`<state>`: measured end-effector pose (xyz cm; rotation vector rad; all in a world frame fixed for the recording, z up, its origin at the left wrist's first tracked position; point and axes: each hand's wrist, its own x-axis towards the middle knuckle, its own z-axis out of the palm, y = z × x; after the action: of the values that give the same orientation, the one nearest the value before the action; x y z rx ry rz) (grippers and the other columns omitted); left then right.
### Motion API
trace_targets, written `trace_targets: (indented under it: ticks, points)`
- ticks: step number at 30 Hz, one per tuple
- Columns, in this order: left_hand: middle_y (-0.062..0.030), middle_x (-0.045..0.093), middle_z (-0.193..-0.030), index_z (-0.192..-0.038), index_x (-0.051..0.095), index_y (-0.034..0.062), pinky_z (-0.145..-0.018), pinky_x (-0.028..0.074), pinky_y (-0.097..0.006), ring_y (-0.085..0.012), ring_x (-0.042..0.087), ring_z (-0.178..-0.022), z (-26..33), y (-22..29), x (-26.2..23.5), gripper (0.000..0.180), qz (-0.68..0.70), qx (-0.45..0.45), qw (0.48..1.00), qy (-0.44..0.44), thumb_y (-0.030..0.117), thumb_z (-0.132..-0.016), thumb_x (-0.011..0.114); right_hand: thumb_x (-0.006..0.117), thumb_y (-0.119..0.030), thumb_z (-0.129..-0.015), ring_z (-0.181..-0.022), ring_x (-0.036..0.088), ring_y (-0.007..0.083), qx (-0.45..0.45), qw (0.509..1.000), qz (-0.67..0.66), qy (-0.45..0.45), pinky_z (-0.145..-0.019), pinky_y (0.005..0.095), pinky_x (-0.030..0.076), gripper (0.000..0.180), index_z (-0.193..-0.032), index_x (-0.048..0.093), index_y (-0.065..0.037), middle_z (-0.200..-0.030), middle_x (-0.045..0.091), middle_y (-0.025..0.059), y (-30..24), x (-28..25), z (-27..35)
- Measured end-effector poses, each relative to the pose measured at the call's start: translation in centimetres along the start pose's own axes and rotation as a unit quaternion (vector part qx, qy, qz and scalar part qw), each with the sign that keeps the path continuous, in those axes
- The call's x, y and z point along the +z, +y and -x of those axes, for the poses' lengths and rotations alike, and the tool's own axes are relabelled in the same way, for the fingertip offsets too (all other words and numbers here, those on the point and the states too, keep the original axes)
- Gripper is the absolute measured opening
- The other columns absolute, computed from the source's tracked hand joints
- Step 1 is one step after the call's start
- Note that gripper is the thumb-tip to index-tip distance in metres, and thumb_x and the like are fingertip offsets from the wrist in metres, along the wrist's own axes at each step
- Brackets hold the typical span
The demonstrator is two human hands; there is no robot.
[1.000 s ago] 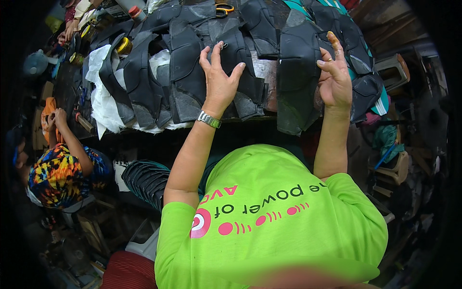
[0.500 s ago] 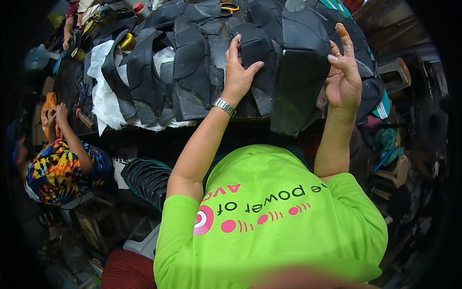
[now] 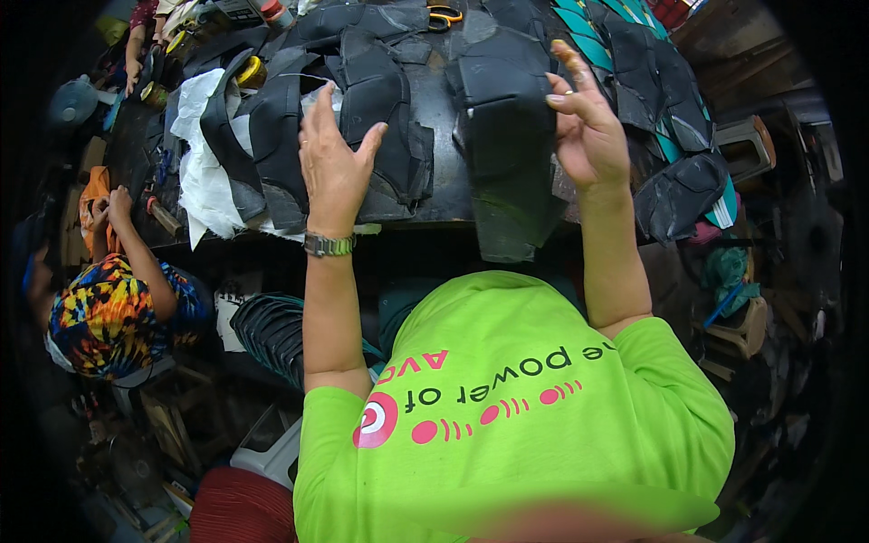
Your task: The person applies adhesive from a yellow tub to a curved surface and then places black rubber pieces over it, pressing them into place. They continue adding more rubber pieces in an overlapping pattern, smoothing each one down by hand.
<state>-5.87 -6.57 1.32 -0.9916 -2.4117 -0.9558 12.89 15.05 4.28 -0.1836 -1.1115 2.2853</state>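
Observation:
Over a row of shaped black padded pieces [image 3: 385,118] that look like shoe uppers, my left hand [image 3: 335,172] is spread open, fingers apart, and appears to hold nothing. A larger black piece [image 3: 511,145] stands out from the tabletop, and its lower end hangs over the near edge. At its right side is my right hand [image 3: 588,136], with the index finger stretched up and the thumb and another finger at the piece's edge. That hand seems to grip the piece, though the contact is partly hidden.
Black pieces with green ones [image 3: 670,145] lie at the right. Orange-handled scissors [image 3: 444,16] rest at the far side. White paper [image 3: 201,136] and a yellow roll [image 3: 252,72] are at the left. A person in a colourful shirt [image 3: 113,317] sits left; a stack of dark pieces [image 3: 267,335] stands beside me.
My left hand has moved left, and the pieces there sit closer together, baring dark tabletop. My right hand and the larger black piece have shifted left, uncovering pieces at the right.

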Motion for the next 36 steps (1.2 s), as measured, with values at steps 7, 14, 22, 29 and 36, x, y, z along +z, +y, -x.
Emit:
trace_targets:
  ticks: [7,14,22,29,36]
  points:
    - [-0.0256,0.066,-0.122,-0.144,0.046,0.008,-0.1,0.048,-0.044,-0.0416,0.063,-0.116,-0.8,-1.3,0.8,0.074,0.123,-0.079,0.982,-0.12,0.021,-0.081,0.082,0.051,0.008,-0.088,-0.106,0.063,0.0192,0.064,0.997,0.005,0.036,-0.095,0.0308,0.051,0.068,-0.152,0.034,-0.005,-0.124,0.054,0.013,3.4,0.4,-2.9]
    - [-0.0266,0.063,-0.13,-0.145,0.046,0.0064,-0.105,0.046,-0.041,-0.0378,0.062,-0.121,0.0,-1.9,-0.4,0.072,0.205,-0.092,0.971,-0.083,0.009,-0.081,0.078,0.058,0.008,-0.084,-0.092,0.059,0.0179,0.077,0.993,0.062,0.06,-0.081,0.0277,0.05,0.075,-0.152,0.035,-0.013,-0.114,0.055,0.0092,5.3,0.4,-5.5]
    - [-0.021,0.059,-0.131,-0.135,0.056,0.0045,-0.101,0.048,-0.043,-0.0379,0.059,-0.12,1.3,-1.9,-2.8,0.055,0.101,-0.027,0.992,-0.063,0.006,-0.085,0.076,0.053,0.005,-0.086,-0.101,0.064,0.0434,-0.164,0.731,0.662,-0.038,-0.087,0.0473,0.054,0.066,-0.148,0.04,-0.01,-0.112,0.061,0.0293,8.2,3.7,-6.0]
    - [-0.008,0.06,-0.068,-0.072,0.064,0.0022,-0.056,0.045,-0.031,-0.0204,0.059,-0.059,9.8,-1.2,-4.9,0.019,0.304,0.003,0.944,-0.128,0.007,-0.083,0.079,0.065,-0.005,-0.09,-0.106,0.064,0.0414,-0.218,0.644,0.727,-0.093,-0.091,0.0464,0.053,0.065,-0.149,0.043,-0.018,-0.113,0.064,0.0207,5.7,6.3,-7.3]
    - [-0.0149,0.06,-0.074,-0.079,0.065,-0.0015,-0.06,0.048,-0.037,-0.0305,0.062,-0.066,19.8,-4.2,-0.8,0.02,0.302,-0.034,0.904,-0.3,0.014,-0.091,0.07,0.07,-0.003,-0.082,-0.119,0.06,0.0396,-0.159,0.692,0.679,-0.186,-0.1,0.046,0.05,0.081,-0.153,0.034,-0.021,-0.129,0.061,0.0217,9.7,7.9,-20.0]
